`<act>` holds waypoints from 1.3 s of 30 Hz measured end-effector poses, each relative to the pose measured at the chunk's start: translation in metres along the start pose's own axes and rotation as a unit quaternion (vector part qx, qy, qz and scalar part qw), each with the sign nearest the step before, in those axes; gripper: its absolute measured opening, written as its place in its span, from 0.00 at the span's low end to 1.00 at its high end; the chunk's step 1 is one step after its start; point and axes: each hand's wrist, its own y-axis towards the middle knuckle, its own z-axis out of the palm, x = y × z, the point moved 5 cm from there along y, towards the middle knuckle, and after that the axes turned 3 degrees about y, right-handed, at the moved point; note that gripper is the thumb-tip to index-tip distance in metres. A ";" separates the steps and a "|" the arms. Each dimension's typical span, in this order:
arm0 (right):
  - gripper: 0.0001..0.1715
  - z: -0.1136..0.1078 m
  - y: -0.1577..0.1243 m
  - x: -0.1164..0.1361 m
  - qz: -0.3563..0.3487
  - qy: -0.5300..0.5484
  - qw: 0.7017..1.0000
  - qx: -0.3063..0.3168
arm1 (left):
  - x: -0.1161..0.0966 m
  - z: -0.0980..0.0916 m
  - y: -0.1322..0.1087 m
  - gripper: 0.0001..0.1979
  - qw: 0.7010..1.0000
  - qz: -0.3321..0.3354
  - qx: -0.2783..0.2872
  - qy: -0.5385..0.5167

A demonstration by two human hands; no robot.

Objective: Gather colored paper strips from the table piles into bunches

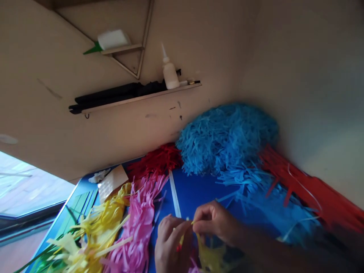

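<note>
OK, right hand (215,221) pinches yellow strip (192,223), bottom center of frame. Left hand (171,243) curled just beside it; can't tell its grip. Yellow fringe (211,257) at bottom edge, below right hand. Pink fringe (142,223) lower left, blue fringe pile (227,136) right of center.

Pinching yellow strip (193,223) w/ R hand (213,220), w/ L hand (170,242) just beside, over blue worktop (197,193); seeing pink fringe (142,216) next to yellow fringe (106,216) on L side, blue fringe pile (230,136) at back nr wall (210,49), red fringe (324,193) along R side; higher up, seeing shelf (136,98) w/ white bottle (171,76) + long black items (108,94)
</note>
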 end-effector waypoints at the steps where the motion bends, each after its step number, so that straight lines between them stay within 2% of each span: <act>1: 0.23 -0.001 -0.002 -0.005 0.003 0.025 1.000 -0.015 | -0.001 0.002 -0.004 0.09 1.000 -0.002 0.005 -0.017; 4: 0.25 -0.004 -0.005 -0.019 -0.005 0.073 0.996 -0.045 | -0.007 0.007 -0.009 0.10 0.996 -0.005 0.018 -0.090; 6: 0.23 -0.001 -0.007 -0.023 -0.022 0.080 0.995 -0.051 | -0.010 0.012 -0.011 0.10 0.990 -0.028 0.017 -0.139; 9: 0.21 0.002 -0.007 -0.022 -0.077 0.076 0.992 -0.070 | -0.010 0.016 -0.015 0.07 0.978 -0.098 -0.031 -0.181; 11: 0.19 0.001 0.004 -0.016 -0.123 0.005 0.990 -0.068 | -0.003 0.014 -0.019 0.06 0.963 -0.160 -0.065 -0.206; 12: 0.16 -0.003 0.015 -0.012 -0.134 -0.067 0.986 -0.067 | 0.005 0.011 -0.021 0.07 0.952 -0.203 -0.084 -0.215; 13: 0.13 -0.010 0.029 -0.008 -0.136 -0.170 0.974 -0.071 | 0.016 0.006 -0.024 0.07 0.935 -0.256 -0.106 -0.222; 14: 0.09 -0.020 0.046 -0.004 -0.126 -0.281 0.948 -0.080 | 0.028 0.000 -0.027 0.09 0.911 -0.315 -0.128 -0.235; 15: 0.08 -0.034 0.064 -0.001 -0.104 -0.399 0.905 -0.103 | 0.041 -0.007 -0.031 0.11 0.876 -0.375 -0.152 -0.260; 16: 0.08 -0.049 0.083 0.003 -0.084 -0.521 0.840 -0.127 | 0.052 -0.012 -0.034 0.14 0.836 -0.429 -0.172 -0.295; 18: 0.09 -0.077 0.116 0.007 -0.060 -0.592 0.790 -0.150 | 0.068 -0.019 -0.036 0.19 0.764 -0.492 -0.190 -0.372; 19: 0.09 -0.088 0.129 0.008 -0.050 -0.610 0.775 -0.154 | 0.071 -0.021 -0.036 0.20 0.743 -0.503 -0.192 -0.398; 21: 0.08 -0.101 0.147 0.005 -0.037 -0.628 0.762 -0.155 | 0.070 -0.021 -0.035 0.21 0.739 -0.510 -0.188 -0.398; 24: 0.10 -0.105 0.154 -0.001 -0.029 -0.645 0.748 -0.155 | 0.064 -0.011 -0.037 0.24 0.764 -0.524 -0.150 -0.345; 27: 0.13 -0.100 0.141 -0.001 -0.038 -0.633 0.757 -0.155 | 0.062 0.004 -0.041 0.26 0.773 -0.539 -0.092 -0.322; 30: 0.11 -0.086 0.109 0.000 -0.066 -0.599 0.784 -0.146 | 0.065 0.016 -0.041 0.25 0.784 -0.531 -0.036 -0.319; 31: 0.09 -0.079 0.095 -0.002 -0.075 -0.560 0.814 -0.135 | 0.065 0.020 -0.039 0.25 0.794 -0.518 -0.011 -0.317; 32: 0.08 -0.070 0.082 -0.005 -0.083 -0.494 0.858 -0.118 | 0.064 0.024 -0.037 0.24 0.807 -0.500 0.016 -0.314; 34: 0.08 -0.052 0.055 -0.014 -0.090 -0.301 0.946 -0.077 | 0.059 0.030 -0.031 0.21 0.836 -0.457 0.052 -0.300; 35: 0.08 -0.043 0.044 -0.019 -0.090 -0.204 0.973 -0.061 | 0.056 0.033 -0.028 0.20 0.848 -0.437 0.059 -0.293; 37: 0.09 -0.032 0.026 -0.026 -0.091 -0.093 0.990 -0.058 | 0.049 0.038 -0.023 0.18 0.865 -0.409 0.064 -0.283; 39: 0.10 -0.030 0.015 -0.031 -0.089 -0.054 0.991 -0.085 | 0.042 0.043 -0.019 0.17 0.870 -0.398 0.076 -0.281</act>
